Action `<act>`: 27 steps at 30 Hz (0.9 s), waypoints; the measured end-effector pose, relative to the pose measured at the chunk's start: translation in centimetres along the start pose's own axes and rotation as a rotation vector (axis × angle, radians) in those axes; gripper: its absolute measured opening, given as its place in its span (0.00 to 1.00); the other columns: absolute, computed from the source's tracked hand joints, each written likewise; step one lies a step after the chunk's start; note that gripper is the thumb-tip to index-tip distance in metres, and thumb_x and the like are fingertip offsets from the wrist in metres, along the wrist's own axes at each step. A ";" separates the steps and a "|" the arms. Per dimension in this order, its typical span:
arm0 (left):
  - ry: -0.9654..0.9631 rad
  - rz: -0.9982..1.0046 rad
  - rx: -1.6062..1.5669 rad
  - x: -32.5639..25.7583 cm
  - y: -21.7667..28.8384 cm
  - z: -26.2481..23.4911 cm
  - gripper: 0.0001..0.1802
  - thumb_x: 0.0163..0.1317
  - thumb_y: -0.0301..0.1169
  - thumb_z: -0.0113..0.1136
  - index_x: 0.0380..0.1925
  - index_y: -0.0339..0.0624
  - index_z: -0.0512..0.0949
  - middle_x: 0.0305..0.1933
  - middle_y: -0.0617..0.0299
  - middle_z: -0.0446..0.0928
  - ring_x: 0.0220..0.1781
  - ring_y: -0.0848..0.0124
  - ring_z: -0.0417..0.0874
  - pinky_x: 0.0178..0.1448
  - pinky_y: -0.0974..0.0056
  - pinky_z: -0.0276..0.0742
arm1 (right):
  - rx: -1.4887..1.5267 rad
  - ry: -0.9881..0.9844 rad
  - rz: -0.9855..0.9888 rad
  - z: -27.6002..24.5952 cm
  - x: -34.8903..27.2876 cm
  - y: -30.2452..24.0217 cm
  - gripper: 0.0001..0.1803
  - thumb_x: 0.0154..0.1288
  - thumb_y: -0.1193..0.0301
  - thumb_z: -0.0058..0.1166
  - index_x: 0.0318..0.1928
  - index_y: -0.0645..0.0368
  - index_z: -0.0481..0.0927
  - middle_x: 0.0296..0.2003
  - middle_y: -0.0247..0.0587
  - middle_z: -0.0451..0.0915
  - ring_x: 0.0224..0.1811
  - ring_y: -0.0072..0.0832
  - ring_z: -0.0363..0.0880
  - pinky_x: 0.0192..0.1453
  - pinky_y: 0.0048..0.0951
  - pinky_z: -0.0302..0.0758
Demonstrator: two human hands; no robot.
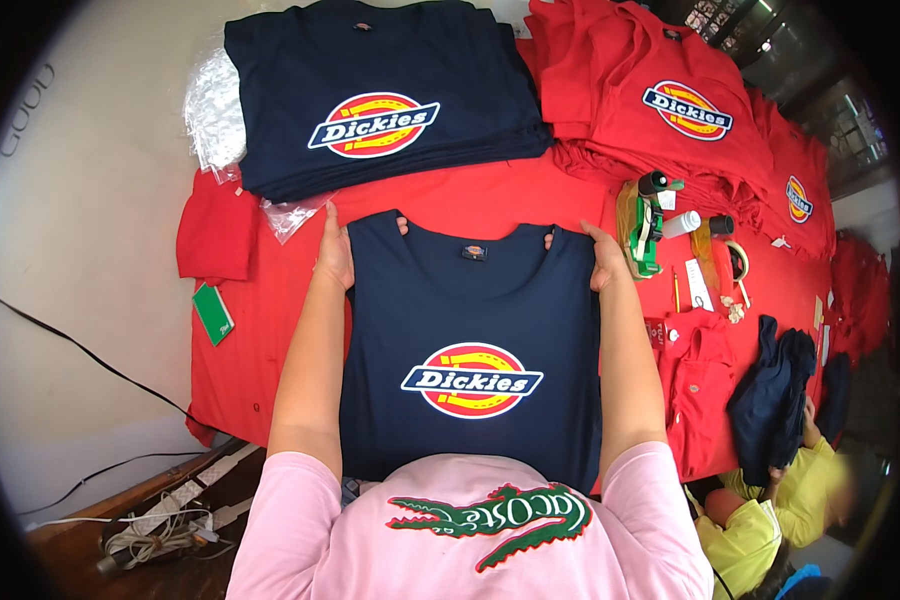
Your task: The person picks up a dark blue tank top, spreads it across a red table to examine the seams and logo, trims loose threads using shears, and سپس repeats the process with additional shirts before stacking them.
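A folded navy T-shirt [470, 320] with a round red, yellow and white chest print lies front-up on the red-covered table [270, 330] before me. My left hand [335, 255] grips its upper left shoulder edge, fingers curled under the fabric. My right hand [603, 258] grips the upper right shoulder edge the same way. Both forearms run along the shirt's sides.
A stack of folded navy shirts [380, 90] sits behind, with red shirts [670, 100] piled at back right. Clear plastic bags [215, 110] lie at the left, a green card [213, 313] below them. A green tape dispenser [645, 235], loose red and navy garments and another person in yellow [800, 490] are at right.
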State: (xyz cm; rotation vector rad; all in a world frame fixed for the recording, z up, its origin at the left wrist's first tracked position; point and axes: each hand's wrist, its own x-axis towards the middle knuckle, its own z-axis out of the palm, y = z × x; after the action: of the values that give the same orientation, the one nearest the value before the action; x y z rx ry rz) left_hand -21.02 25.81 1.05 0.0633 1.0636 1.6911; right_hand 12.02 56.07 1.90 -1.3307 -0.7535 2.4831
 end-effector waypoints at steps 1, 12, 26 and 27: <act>-0.022 -0.027 -0.012 0.1 0.2 0.2 0.61 0.74 0.79 0.28 0.66 0.24 0.76 0.60 0.38 0.86 0.63 0.51 0.88 0.72 0.50 0.82 | -0.039 -0.020 0.005 -0.8 0.2 -0.2 0.28 0.85 0.54 0.46 0.58 0.72 0.82 0.48 0.57 0.90 0.48 0.45 0.92 0.59 0.44 0.89; 0.074 -0.003 0.831 -18.8 -4.1 -8.1 0.20 0.76 0.42 0.67 0.55 0.37 0.86 0.48 0.63 0.87 0.54 0.72 0.86 0.65 0.65 0.78 | -0.711 0.319 -0.695 -6.9 -15.6 11.4 0.14 0.70 0.68 0.70 0.47 0.67 0.88 0.32 0.35 0.86 0.34 0.20 0.79 0.40 0.25 0.75; -0.074 -0.255 1.137 -22.3 -4.2 -11.9 0.19 0.65 0.44 0.79 0.37 0.40 0.85 0.33 0.66 0.82 0.40 0.74 0.84 0.50 0.67 0.79 | -1.115 0.314 -0.398 -13.0 -20.9 17.3 0.24 0.59 0.70 0.80 0.52 0.66 0.84 0.41 0.37 0.83 0.42 0.22 0.80 0.47 0.26 0.77; -0.111 -0.289 1.094 -22.1 -3.6 -11.8 0.19 0.64 0.45 0.79 0.34 0.40 0.85 0.30 0.66 0.83 0.39 0.74 0.84 0.49 0.66 0.79 | -1.193 0.298 -0.330 -12.0 -21.7 16.6 0.23 0.61 0.70 0.78 0.52 0.67 0.84 0.43 0.38 0.85 0.44 0.22 0.82 0.48 0.25 0.78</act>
State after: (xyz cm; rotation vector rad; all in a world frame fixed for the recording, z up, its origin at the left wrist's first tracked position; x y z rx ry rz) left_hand -15.34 1.18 1.41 0.6564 1.6973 0.6883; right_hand 34.84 36.94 2.89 -1.5835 -2.2937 1.4315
